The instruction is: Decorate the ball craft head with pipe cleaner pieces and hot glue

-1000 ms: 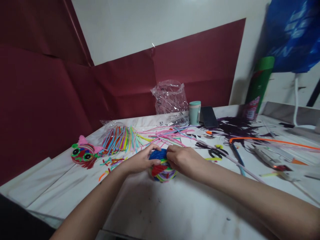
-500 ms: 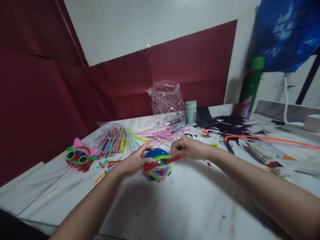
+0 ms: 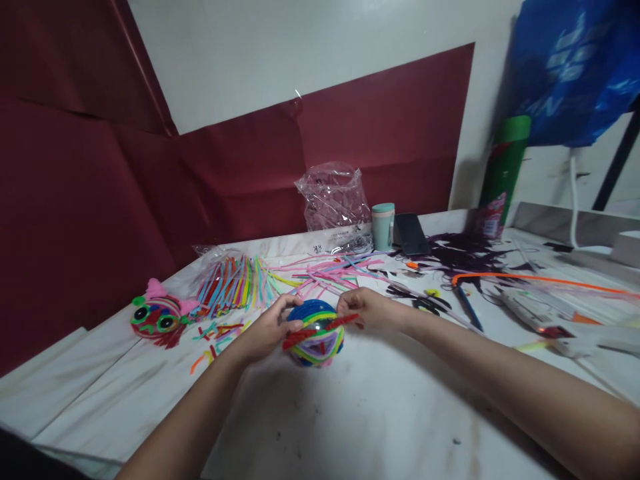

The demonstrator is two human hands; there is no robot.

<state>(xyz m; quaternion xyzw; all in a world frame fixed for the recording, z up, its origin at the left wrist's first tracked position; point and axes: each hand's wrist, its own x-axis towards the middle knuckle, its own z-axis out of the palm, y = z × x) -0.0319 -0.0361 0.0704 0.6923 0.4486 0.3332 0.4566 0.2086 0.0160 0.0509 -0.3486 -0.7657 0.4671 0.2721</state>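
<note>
A ball covered in coloured pipe cleaners (image 3: 316, 350), blue on top with yellow, green and purple bands, rests on the table in front of me. My left hand (image 3: 275, 327) grips its left side, thumb in front and fingers on top. Across the ball's front runs a twisted red pipe cleaner (image 3: 305, 335), its right end sticking out past the ball. At that right end, my right hand (image 3: 361, 308) has its fingers curled together against the ball's right edge, pinching the red pipe cleaner; the fingertips are partly hidden.
Left stands a finished-looking pipe-cleaner animal head (image 3: 159, 317). Bundled pipe cleaners (image 3: 235, 283), cut scraps (image 3: 220, 333) and loose pink strips (image 3: 330, 273) lie behind. Further right are a mint cup (image 3: 383, 227), a phone (image 3: 411, 233), scissors (image 3: 425, 301), a blue pen (image 3: 469, 308) and a glue gun (image 3: 530, 313).
My right hand has moved slightly left and down, closer to the ball. The red pipe cleaner now lies nearer across its front. My left hand keeps its hold.
</note>
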